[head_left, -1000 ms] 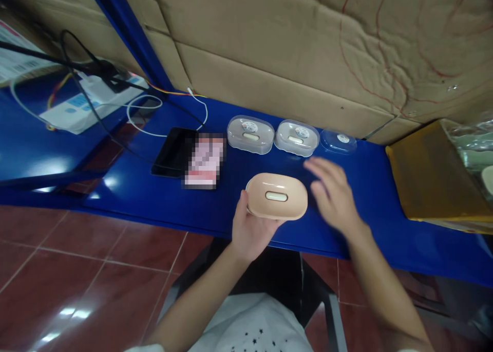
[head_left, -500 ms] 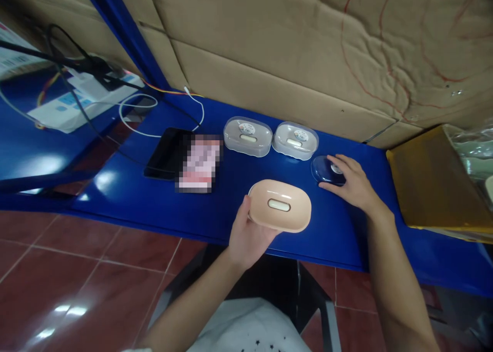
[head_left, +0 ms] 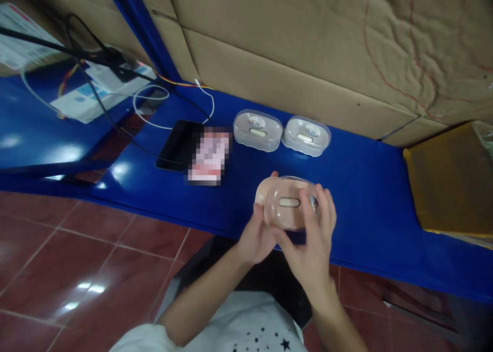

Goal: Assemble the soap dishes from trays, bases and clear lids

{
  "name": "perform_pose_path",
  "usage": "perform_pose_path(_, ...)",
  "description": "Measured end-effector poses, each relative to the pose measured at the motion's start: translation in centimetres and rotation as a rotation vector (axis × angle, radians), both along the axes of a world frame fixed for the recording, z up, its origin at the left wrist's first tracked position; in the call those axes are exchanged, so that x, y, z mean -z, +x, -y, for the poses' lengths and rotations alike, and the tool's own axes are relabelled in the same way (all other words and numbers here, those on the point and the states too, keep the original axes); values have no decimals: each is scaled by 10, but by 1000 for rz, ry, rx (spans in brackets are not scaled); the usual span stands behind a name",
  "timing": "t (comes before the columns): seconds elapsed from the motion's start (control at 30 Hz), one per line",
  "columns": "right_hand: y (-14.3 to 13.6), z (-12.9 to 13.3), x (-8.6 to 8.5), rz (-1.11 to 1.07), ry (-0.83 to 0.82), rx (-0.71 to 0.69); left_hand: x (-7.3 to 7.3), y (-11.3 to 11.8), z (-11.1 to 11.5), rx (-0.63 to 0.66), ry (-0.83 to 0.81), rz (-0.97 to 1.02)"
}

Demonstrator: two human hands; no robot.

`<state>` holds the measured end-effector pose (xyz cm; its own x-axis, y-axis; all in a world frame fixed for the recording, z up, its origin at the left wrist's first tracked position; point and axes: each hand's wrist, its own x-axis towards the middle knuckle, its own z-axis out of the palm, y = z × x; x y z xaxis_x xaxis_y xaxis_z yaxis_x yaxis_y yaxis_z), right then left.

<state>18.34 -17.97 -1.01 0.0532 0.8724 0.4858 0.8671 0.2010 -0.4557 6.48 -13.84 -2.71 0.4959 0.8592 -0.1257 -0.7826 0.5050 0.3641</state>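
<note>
- We see our left hand (head_left: 257, 235) curled around the left end of a peach oval soap dish (head_left: 285, 203), thumb on its near edge and fingers wrapped behind it, so the dish is lifted just above the near edge of the blue shelf (head_left: 370, 187).
- Our right hand (head_left: 311, 239) closes over the right end of the same dish, fingers spread across the top, pressing a clear plastic lid (head_left: 292, 200) onto it; the lid sits over the dish and the peach colour shows through it.
- Both hands touch each other below the dish, directly in front of our chest.
- Beyond the hands, near the cardboard wall (head_left: 308, 59), two finished dishes with clear lids (head_left: 282, 132) stand side by side, touching or nearly so.
- To the left of those, beyond our left hand, a dark phone (head_left: 177, 145) lies flat with a blurred pink card (head_left: 210, 155) partly over it.
- Further left, white and black cables (head_left: 150, 100) loop across the shelf.
- Well to the right of our right hand lies a yellow-brown bag (head_left: 450, 182).
</note>
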Motion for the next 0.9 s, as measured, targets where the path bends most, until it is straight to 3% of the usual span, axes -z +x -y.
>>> perform_pose_path(0.43,13,-2,25,100,-17,-74,-2,-4,-3,8,-85,28)
perform_pose_path(0.7,32,-2,18,176,-118,-97,-3,6,-12,37,-97,-29)
perform_pose_path(0.9,38,5,15,116,-8,-111,-3,9,-13,69,-108,-35)
